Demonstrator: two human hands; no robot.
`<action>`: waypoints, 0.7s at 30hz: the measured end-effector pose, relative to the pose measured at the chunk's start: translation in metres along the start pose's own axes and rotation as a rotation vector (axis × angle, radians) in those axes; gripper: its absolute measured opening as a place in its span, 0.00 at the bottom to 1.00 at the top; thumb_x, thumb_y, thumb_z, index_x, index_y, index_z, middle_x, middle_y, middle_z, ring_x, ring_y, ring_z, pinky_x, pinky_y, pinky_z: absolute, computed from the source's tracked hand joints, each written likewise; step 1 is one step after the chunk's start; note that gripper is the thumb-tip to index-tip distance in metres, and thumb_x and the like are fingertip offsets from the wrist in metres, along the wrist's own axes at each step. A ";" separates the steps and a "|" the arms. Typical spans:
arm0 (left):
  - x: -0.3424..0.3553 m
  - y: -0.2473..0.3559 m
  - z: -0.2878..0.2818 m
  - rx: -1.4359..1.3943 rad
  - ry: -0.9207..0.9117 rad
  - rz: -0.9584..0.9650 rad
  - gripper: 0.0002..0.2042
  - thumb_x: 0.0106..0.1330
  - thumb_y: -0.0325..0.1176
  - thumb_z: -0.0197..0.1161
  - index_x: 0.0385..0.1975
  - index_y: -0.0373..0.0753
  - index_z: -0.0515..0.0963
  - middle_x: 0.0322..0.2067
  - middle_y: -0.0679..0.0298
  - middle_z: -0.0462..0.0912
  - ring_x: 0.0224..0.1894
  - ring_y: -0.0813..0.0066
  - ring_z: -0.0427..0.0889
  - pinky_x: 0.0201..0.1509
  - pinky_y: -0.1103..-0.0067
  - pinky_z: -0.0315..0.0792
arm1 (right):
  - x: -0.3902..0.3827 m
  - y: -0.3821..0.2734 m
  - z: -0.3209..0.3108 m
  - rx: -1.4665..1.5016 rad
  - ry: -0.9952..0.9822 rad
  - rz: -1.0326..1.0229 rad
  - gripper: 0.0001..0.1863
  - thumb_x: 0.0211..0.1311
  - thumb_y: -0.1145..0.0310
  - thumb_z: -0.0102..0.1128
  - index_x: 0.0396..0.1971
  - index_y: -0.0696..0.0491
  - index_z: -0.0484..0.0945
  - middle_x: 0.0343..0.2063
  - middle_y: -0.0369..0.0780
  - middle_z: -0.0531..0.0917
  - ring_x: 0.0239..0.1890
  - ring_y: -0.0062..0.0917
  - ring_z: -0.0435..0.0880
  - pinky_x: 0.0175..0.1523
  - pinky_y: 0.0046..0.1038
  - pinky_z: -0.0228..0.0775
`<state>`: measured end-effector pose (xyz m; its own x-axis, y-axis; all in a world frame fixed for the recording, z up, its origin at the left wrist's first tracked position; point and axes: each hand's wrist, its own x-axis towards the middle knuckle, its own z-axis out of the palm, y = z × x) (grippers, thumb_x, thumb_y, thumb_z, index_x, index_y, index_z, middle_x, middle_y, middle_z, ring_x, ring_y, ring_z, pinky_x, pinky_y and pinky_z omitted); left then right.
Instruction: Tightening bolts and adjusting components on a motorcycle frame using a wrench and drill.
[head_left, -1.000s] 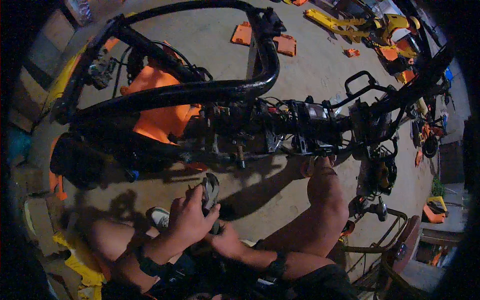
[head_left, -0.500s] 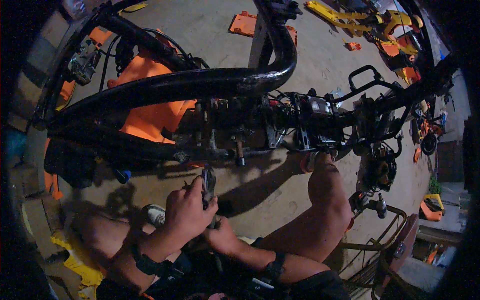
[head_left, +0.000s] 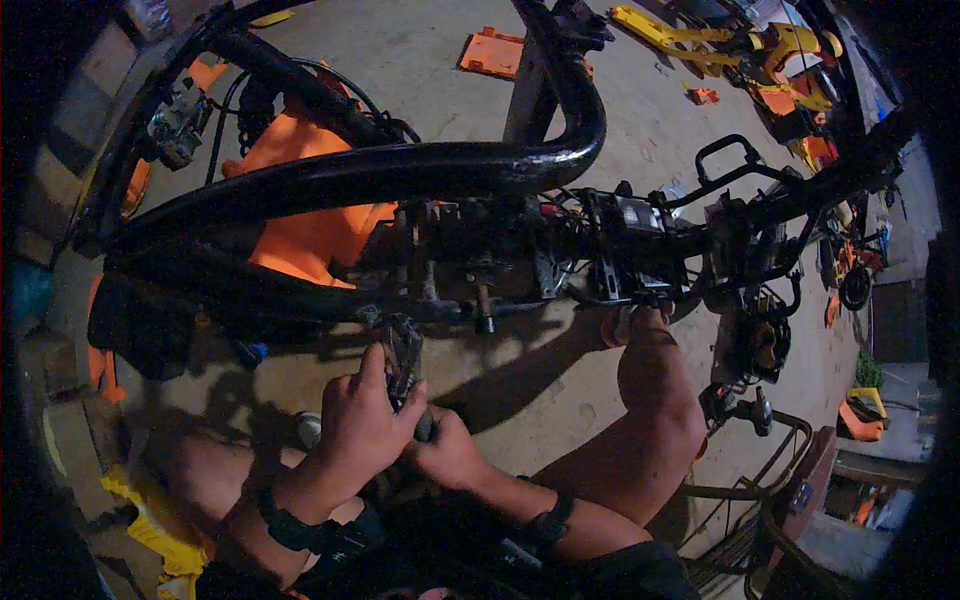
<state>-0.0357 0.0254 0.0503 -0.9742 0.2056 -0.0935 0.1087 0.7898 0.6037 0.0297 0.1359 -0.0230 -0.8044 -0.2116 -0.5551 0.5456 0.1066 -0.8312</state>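
My left hand [head_left: 374, 420] grips the head of a dark metal tool that looks like pliers [head_left: 403, 355], held upright with its top just below the lower tube of a black vehicle frame [head_left: 441, 160]. Beneath it, my right hand [head_left: 450, 445] is closed on the tool's lower part, partly hidden behind my left. A short rusty bolt or pin [head_left: 483, 308] sticks down from the frame right of the tool. An orange plastic panel [head_left: 298, 242] sits inside the frame, among cables and brackets.
My bare leg [head_left: 650, 420] reaches toward the frame at right, beside a metal stool-like rack [head_left: 760, 494]. Yellow panels [head_left: 150, 520] lie at lower left. Orange panels [head_left: 490, 52] and yellow parts [head_left: 670, 40] are on the concrete floor [head_left: 650, 140] behind. Another partly stripped vehicle [head_left: 860, 270] stands at right.
Both hands have moved up and slightly left with the tool, bringing its top closer to the frame's lower tube. The view of the frame has shifted slightly.
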 end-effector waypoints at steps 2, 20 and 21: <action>0.000 -0.001 -0.002 -0.014 0.004 0.003 0.19 0.52 0.36 0.64 0.39 0.33 0.67 0.21 0.53 0.78 0.24 0.49 0.78 0.30 0.62 0.70 | -0.001 -0.009 -0.002 0.052 -0.024 -0.014 0.13 0.47 0.71 0.59 0.34 0.61 0.75 0.28 0.39 0.80 0.32 0.21 0.77 0.40 0.29 0.71; -0.001 -0.015 0.013 -0.265 -0.111 -0.102 0.25 0.55 0.31 0.63 0.49 0.31 0.58 0.33 0.48 0.79 0.36 0.51 0.80 0.39 0.66 0.72 | 0.014 -0.002 -0.032 -0.329 0.084 -0.155 0.20 0.46 0.68 0.60 0.38 0.63 0.73 0.24 0.53 0.79 0.26 0.40 0.80 0.36 0.34 0.71; 0.000 -0.012 0.015 -0.280 -0.065 -0.088 0.23 0.54 0.31 0.64 0.46 0.32 0.60 0.30 0.49 0.79 0.32 0.50 0.79 0.36 0.64 0.71 | 0.015 -0.002 -0.036 -0.343 0.073 -0.150 0.20 0.46 0.68 0.60 0.38 0.64 0.73 0.24 0.53 0.79 0.26 0.40 0.80 0.36 0.34 0.71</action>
<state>-0.0341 0.0244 0.0309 -0.9618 0.1870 -0.1997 -0.0427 0.6182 0.7848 0.0080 0.1676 -0.0304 -0.8907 -0.1812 -0.4169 0.3200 0.4016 -0.8581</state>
